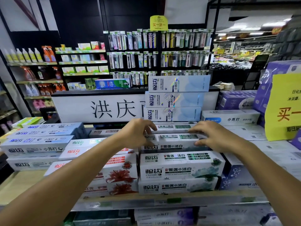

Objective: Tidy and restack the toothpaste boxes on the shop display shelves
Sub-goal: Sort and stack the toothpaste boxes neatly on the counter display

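Shop shelving crowds the background, with a rack of toothbrushes (159,51) hanging well beyond the hands and a display shelf (130,200) of toothpaste cartons below them. The left grip (138,133) curls its fingers over the left end of the top white-and-green toothpaste box (175,138), its thumb hidden. The right grip (216,138) holds the right end, fingers spread on the top face and thumb pressed to the front. That box lies flat between the two grips, on the green stack (179,168) directly beneath them, and seems to sit a little further back than the cartons under it. The step in hand looks like squaring it to the pile. Both ends should move together so the long carton does not skew, and its edges should line up with those below. Pressure wants to be light, since thin card probably dents easily. The red-flower boxes (118,175) lie below and left of the left grip, against the green stack, so a sideways shove could nudge them. Three pale blue boxes (175,99) stand piled just beyond the grips, and a careless push backward might topple them.
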Available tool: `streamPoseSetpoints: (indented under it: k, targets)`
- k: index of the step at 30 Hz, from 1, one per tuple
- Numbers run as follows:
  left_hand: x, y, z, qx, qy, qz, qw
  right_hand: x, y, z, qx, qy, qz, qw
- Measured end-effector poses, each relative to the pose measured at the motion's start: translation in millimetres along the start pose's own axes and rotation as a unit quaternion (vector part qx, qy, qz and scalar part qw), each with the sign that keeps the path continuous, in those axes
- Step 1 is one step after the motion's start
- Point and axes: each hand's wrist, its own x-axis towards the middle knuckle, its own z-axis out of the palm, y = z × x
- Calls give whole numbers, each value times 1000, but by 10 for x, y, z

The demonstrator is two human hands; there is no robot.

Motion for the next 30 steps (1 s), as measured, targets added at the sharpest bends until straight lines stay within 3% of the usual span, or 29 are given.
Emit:
streamPoseSetpoints:
  k: [7,13,21,26,30]
  targets:
    - [-88,104,-56,-73,-101,0,992,-100,50,-161,20,-84,-20,996]
    - [-124,160,-19,17,-127,23,992,-141,-13,-188,40,-109,-12,993]
    - [-148,183,-9,29,-146,34,988,-208,-54,-193,66,-128,-2,990]
    - [-298,250,16,27,-168,89,981,-314,-96,-155,29,-174,-5,984]
    - [-344,275,72,126,-175,109,970,-364,-123,-69,28,-136,-1,990]
